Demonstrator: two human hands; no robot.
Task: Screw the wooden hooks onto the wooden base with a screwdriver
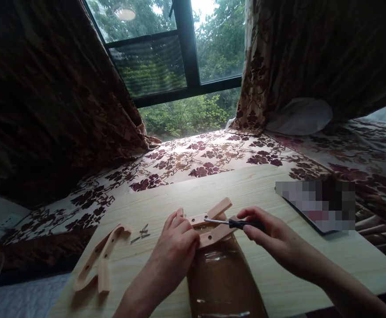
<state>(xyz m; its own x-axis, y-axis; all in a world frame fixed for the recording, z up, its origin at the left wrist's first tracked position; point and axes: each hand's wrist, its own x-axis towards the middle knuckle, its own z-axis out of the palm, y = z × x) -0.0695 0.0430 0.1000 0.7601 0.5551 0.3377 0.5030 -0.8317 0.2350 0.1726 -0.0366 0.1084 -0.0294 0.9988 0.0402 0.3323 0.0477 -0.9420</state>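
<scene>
My right hand [274, 232] is closed round the dark handle of a screwdriver [217, 221], its metal shaft pointing left. The tip meets a hole in a light wooden frame piece [209, 239], which has crossing bars and dark holes. My left hand [174, 249] is wrapped round the left end of this wooden piece and holds it down; its fingertips are partly hidden. Beneath the wood lies a brown box wrapped in shiny tape [224, 278]. Left of my left hand, several small screws [144, 232] lie loose on the table.
A second curved wooden piece [103, 278] rests on the left of the pale wooden table [312, 276]. At the right edge lies a dark flat device, blurred out [315, 207]. Behind the table are a floral-covered sill [196, 159], patterned curtains [255, 88] and a window.
</scene>
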